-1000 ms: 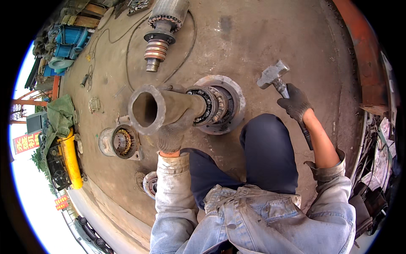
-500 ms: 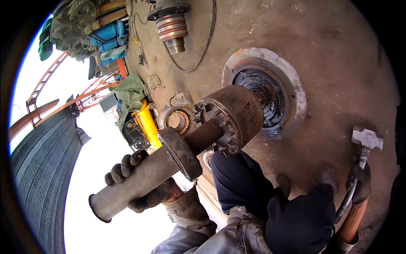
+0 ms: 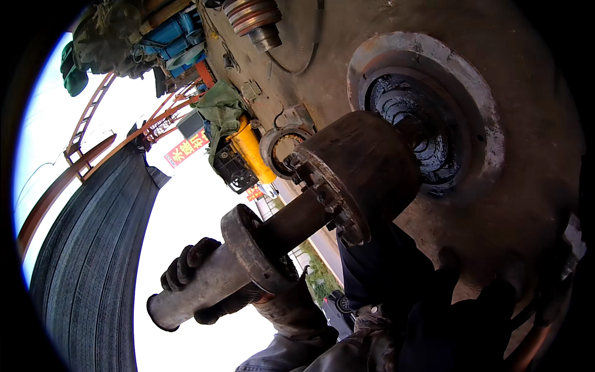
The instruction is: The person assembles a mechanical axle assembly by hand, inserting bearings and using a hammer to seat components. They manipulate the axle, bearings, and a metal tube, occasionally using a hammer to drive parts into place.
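Observation:
My left hand (image 3: 186, 266), in a dark glove, wraps round a flanged metal pipe (image 3: 214, 282). The pipe's round flange (image 3: 251, 254) surrounds the end part of a bare shaft (image 3: 297, 217). That shaft leads to a large rusty rotor cylinder (image 3: 372, 161) with lugs round its near rim. Beyond the cylinder, the shaft enters a greasy black round housing (image 3: 409, 105) inside a wide metal ring (image 3: 483, 93). At the right edge, in shadow, my gloved right hand (image 3: 548, 301) grips a hammer, whose metal head (image 3: 574, 245) partly shows.
Several machine parts lie on the brown floor: a banded shaft piece (image 3: 254, 18), a ring-shaped housing (image 3: 282, 146) and a black cable (image 3: 307, 62). A yellow cylinder (image 3: 248, 146) stands by a green cover (image 3: 223, 108). My dark-clad knees (image 3: 384, 266) are close below the rotor.
My view has shifted, so most of the scene sits farther right. The flange now turns more of its opening toward the rotor. The hammer and right hand are nearer the right edge.

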Available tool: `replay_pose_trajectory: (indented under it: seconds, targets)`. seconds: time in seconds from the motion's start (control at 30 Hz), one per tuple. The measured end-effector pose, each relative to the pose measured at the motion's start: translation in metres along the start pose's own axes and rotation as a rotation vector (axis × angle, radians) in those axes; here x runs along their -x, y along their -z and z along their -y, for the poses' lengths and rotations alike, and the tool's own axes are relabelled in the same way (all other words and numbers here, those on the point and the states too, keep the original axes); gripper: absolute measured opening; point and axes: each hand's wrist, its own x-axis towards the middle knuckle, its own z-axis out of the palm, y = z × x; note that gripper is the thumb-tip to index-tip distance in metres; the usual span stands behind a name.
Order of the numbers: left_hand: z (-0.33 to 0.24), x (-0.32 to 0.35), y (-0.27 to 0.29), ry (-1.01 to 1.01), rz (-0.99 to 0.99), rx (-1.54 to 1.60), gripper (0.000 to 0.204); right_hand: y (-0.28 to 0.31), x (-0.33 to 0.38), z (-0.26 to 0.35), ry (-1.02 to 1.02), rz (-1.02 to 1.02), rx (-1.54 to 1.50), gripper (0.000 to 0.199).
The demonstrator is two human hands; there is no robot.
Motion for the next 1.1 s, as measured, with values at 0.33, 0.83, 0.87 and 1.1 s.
replay_pose_trajectory:
  seconds: [0.33,0.83,0.87,1.1]
  targets:
    - [-0.033,-0.006,-0.004,0.025,-0.009,-0.007,0.059,-0.031,0.001,0.062,-0.125,-0.144,-0.167,0.041]
    - [-0.106,0.009,0.032,0.117,-0.097,-0.284,0.059,-0.056,0.133,0.227,0.088,-0.29,-0.025,0.024]
    - [-0.109,0.008,0.025,0.135,-0.123,-0.263,0.054,-0.057,0.141,0.237,0.104,-0.285,-0.016,0.023]
    - [-0.124,0.011,0.03,0.194,-0.106,-0.381,0.028,-0.084,0.258,0.36,0.364,-0.252,0.183,0.028]
